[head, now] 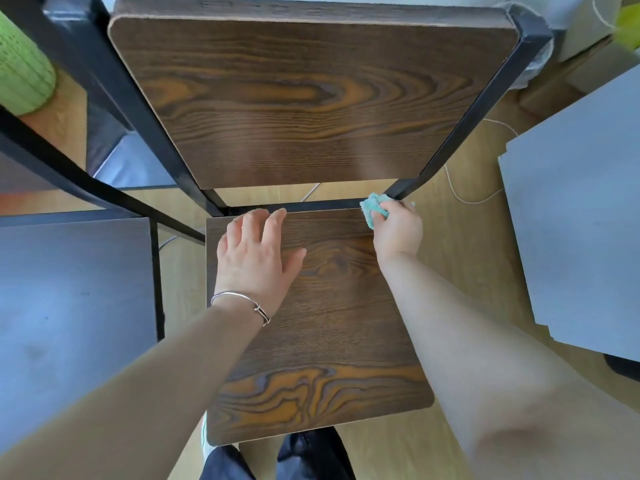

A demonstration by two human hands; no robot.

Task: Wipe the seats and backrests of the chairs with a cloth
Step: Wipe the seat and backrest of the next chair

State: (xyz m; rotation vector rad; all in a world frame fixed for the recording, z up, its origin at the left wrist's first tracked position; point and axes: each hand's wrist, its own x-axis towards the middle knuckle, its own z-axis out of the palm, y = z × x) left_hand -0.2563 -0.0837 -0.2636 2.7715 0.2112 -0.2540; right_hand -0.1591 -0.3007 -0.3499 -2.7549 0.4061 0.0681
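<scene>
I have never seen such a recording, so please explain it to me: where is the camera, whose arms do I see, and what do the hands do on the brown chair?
There is no machine here. A person wears one camera on the head, which looks forward and down, so the two arms are that person's own. Below is a chair: its wooden seat is near the bottom and its wooden backrest is above, in a black metal frame. The left hand, with a silver bracelet on the wrist, rests flat on the seat with straight fingers. The right hand grips a small turquoise cloth at the back right corner of the seat, beside the frame.
</scene>
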